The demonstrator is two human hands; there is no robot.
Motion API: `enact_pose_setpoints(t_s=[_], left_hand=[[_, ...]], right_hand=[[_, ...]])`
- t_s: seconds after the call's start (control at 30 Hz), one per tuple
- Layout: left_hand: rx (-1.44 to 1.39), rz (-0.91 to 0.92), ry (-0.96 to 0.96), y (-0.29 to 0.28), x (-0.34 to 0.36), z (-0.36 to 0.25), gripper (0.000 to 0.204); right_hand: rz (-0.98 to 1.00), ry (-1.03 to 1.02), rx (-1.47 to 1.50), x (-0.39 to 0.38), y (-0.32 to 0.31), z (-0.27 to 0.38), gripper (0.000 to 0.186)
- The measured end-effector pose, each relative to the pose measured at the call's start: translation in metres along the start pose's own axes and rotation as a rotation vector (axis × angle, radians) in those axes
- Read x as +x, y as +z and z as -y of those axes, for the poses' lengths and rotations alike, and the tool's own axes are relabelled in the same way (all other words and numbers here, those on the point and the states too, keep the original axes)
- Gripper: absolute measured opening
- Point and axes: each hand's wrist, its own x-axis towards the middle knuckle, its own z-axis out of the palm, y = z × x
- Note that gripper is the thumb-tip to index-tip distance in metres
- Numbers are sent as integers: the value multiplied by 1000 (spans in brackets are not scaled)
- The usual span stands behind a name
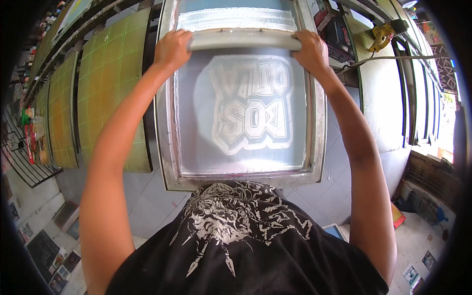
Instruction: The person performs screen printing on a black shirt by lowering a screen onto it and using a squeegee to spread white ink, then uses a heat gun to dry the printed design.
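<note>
Head view: gripping the squeegee (246, 41) at both ends, with the left hand (172, 49) curled tight round its left end and the right hand (310, 50) curled tight round its right; holding it crosswise over the far part of the framed screen (319, 137), just beyond the pale design (253, 105) and just short of a shiny whitish strip (236, 19). Close up to the near edge in a black printed shirt (295, 265); flanked by green boards (115, 88) at left and, at right, by a pale board (381, 93) near a yellow tool (386, 37).
</note>
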Motion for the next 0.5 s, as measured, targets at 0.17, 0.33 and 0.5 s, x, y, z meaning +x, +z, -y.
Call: enact_pose_setpoints(t_s=[0.17, 0.33, 0.5], left_hand=[[-97, 353, -85, -27, 83, 44, 30], [-264, 154, -2, -59, 103, 56, 33], [-107, 67, -48, -62, 74, 24, 27]], right_hand=[[293, -9, -81, 90, -18, -31, 49], [252, 13, -74, 119, -60, -19, 55], [75, 132, -177, 76, -74, -1, 40]])
